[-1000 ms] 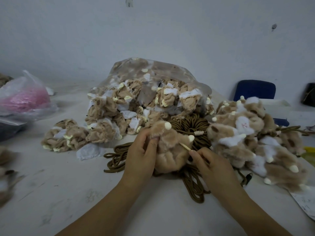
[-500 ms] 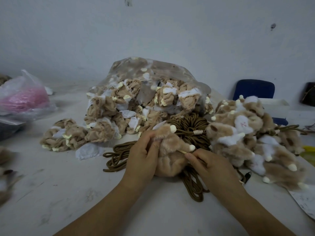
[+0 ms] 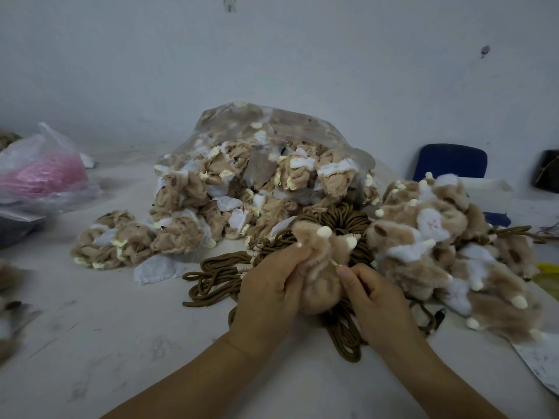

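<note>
I see the left hand point(image 3: 269, 294) curled round the near-left side of a tan furry plush toy point(image 3: 320, 267) with cream-tipped nubs, gripping it. The right hand point(image 3: 375, 300) pinches a thin pale stick point(image 3: 334, 263), its tip against the toy. The toy sits between both hands, just in front of the large clear plastic bag point(image 3: 272, 140) of plush pieces, above a brown cord coil point(image 3: 341, 219).

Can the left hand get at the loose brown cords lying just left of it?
Probably yes: the brown cords lie uncovered on the table beside the left hand. But that hand grips the plush piece while the right hand pinches a thin stick, so it must let go first.
</note>
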Demonstrator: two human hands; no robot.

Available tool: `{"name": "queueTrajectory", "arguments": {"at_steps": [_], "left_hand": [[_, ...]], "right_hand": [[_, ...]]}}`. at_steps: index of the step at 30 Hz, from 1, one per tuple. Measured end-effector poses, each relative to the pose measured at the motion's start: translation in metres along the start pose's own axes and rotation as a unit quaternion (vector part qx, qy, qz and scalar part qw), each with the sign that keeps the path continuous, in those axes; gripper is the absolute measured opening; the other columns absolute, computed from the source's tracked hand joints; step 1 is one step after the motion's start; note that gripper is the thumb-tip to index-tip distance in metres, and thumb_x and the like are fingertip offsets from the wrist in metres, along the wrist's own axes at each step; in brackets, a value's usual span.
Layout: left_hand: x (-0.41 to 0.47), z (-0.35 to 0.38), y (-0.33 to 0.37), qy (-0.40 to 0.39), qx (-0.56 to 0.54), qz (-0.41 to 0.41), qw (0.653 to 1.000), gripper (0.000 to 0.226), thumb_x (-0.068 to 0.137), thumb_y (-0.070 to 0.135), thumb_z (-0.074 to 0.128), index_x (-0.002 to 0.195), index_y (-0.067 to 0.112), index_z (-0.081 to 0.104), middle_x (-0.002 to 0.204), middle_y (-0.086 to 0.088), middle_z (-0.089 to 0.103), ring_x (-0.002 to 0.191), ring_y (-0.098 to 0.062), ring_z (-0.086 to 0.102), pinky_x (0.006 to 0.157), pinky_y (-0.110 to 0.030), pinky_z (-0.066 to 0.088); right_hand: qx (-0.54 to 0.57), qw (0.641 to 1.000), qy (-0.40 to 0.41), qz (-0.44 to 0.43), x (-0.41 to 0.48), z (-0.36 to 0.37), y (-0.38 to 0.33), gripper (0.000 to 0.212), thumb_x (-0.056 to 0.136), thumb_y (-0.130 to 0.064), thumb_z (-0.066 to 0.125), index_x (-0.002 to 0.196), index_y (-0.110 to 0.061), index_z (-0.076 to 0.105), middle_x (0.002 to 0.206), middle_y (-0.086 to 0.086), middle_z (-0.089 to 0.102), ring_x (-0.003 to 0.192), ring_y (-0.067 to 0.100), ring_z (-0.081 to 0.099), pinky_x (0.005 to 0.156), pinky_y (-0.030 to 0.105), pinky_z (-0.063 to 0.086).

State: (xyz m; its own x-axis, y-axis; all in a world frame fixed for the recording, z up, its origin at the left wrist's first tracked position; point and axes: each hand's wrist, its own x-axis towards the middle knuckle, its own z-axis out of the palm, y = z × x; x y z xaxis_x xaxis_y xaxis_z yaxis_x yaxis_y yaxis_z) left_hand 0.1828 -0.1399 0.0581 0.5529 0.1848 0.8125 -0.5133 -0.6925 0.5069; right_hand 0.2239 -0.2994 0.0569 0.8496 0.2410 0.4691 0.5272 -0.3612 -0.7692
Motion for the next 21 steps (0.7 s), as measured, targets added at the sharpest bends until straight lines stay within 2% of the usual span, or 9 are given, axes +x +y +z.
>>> {"name": "queueTrajectory", "arguments": {"at_steps": [3, 4, 6, 9, 11, 14, 15, 17, 21], "left_hand": [[0.001, 0.0, 0.002, -0.011, -0.01, 0.015, 1.0, 0.033, 0.092, 0.02, 0.05, 0.108, 0.001, 0.071, 0.104, -0.003, 0.071, 0.098, 0.0, 0.058, 0.086, 0.0, 0.04], [0.002, -0.001, 0.002, -0.018, -0.03, 0.01, 0.999, 0.032, 0.094, 0.023, 0.049, 0.111, 0.007, 0.07, 0.107, 0.002, 0.07, 0.1, 0.003, 0.058, 0.087, -0.001, 0.041], [0.004, -0.003, 0.004, -0.04, -0.087, -0.024, 0.995, 0.026, 0.095, 0.028, 0.048, 0.117, 0.026, 0.063, 0.112, 0.021, 0.064, 0.105, 0.009, 0.057, 0.088, -0.005, 0.042], [0.008, -0.004, 0.004, -0.018, -0.145, -0.085, 0.986, 0.031, 0.091, 0.03, 0.058, 0.117, 0.046, 0.051, 0.118, 0.03, 0.056, 0.114, 0.003, 0.055, 0.09, -0.011, 0.043], [0.009, -0.005, -0.001, 0.008, -0.147, -0.124, 0.981, 0.039, 0.084, 0.025, 0.063, 0.117, 0.042, 0.05, 0.119, 0.027, 0.052, 0.113, 0.002, 0.053, 0.089, -0.012, 0.045], [0.011, -0.006, -0.008, 0.011, -0.081, -0.124, 0.989, 0.023, 0.086, 0.016, 0.059, 0.103, 0.031, 0.056, 0.106, 0.018, 0.053, 0.101, 0.006, 0.051, 0.082, -0.007, 0.041], [0.012, -0.007, -0.01, 0.011, -0.076, -0.129, 0.989, 0.019, 0.091, 0.014, 0.058, 0.097, 0.031, 0.057, 0.098, 0.017, 0.055, 0.095, 0.006, 0.052, 0.078, -0.006, 0.04], [0.013, -0.009, -0.013, 0.014, -0.091, -0.159, 0.983, 0.025, 0.097, 0.012, 0.056, 0.09, 0.036, 0.057, 0.087, 0.019, 0.059, 0.085, 0.005, 0.056, 0.07, -0.007, 0.041], [0.013, -0.012, -0.016, 0.016, -0.126, -0.199, 0.972, 0.03, 0.099, 0.014, 0.053, 0.091, 0.042, 0.059, 0.085, 0.029, 0.063, 0.082, 0.007, 0.058, 0.066, -0.006, 0.043]], "right_hand": [[0.01, 1.0, 0.01, 0.006, 0.001, 0.002, -0.001, 0.038, 0.081, -0.055, 0.043, 0.059, -0.025, 0.048, 0.053, -0.01, 0.052, 0.049, 0.0, 0.047, 0.047, 0.014, 0.035], [0.011, 1.0, 0.01, 0.004, 0.002, 0.002, -0.002, 0.036, 0.082, -0.054, 0.043, 0.059, -0.027, 0.048, 0.053, -0.012, 0.052, 0.049, -0.001, 0.047, 0.046, 0.012, 0.035], [0.007, 1.0, 0.01, 0.0, 0.003, 0.001, -0.002, 0.034, 0.083, -0.053, 0.043, 0.061, -0.027, 0.049, 0.055, -0.015, 0.054, 0.051, -0.002, 0.049, 0.048, 0.009, 0.036], [-0.011, 1.0, 0.016, -0.014, 0.004, -0.001, 0.0, 0.035, 0.084, -0.053, 0.042, 0.064, -0.026, 0.051, 0.056, -0.015, 0.053, 0.052, -0.001, 0.049, 0.048, 0.009, 0.035], [-0.031, 0.999, 0.016, -0.032, 0.003, 0.0, 0.003, 0.037, 0.085, -0.054, 0.04, 0.064, -0.026, 0.051, 0.059, -0.01, 0.052, 0.053, 0.003, 0.048, 0.048, 0.013, 0.034], [-0.044, 0.998, 0.009, -0.043, 0.002, 0.0, 0.008, 0.042, 0.085, -0.059, 0.039, 0.065, -0.024, 0.052, 0.068, -0.002, 0.054, 0.058, 0.009, 0.051, 0.051, 0.022, 0.037], [-0.047, 0.998, 0.008, -0.043, 0.003, 0.0, 0.009, 0.043, 0.085, -0.06, 0.038, 0.066, -0.024, 0.053, 0.068, -0.002, 0.055, 0.059, 0.01, 0.052, 0.052, 0.023, 0.038], [-0.071, 0.996, 0.001, -0.045, 0.003, -0.001, 0.012, 0.044, 0.083, -0.063, 0.037, 0.067, -0.026, 0.054, 0.067, -0.003, 0.056, 0.059, 0.01, 0.053, 0.052, 0.024, 0.038], [-0.157, 0.985, -0.02, -0.065, 0.004, -0.002, 0.016, 0.042, 0.08, -0.067, 0.031, 0.067, -0.033, 0.051, 0.057, -0.005, 0.053, 0.059, 0.008, 0.054, 0.05, 0.024, 0.039]]}}
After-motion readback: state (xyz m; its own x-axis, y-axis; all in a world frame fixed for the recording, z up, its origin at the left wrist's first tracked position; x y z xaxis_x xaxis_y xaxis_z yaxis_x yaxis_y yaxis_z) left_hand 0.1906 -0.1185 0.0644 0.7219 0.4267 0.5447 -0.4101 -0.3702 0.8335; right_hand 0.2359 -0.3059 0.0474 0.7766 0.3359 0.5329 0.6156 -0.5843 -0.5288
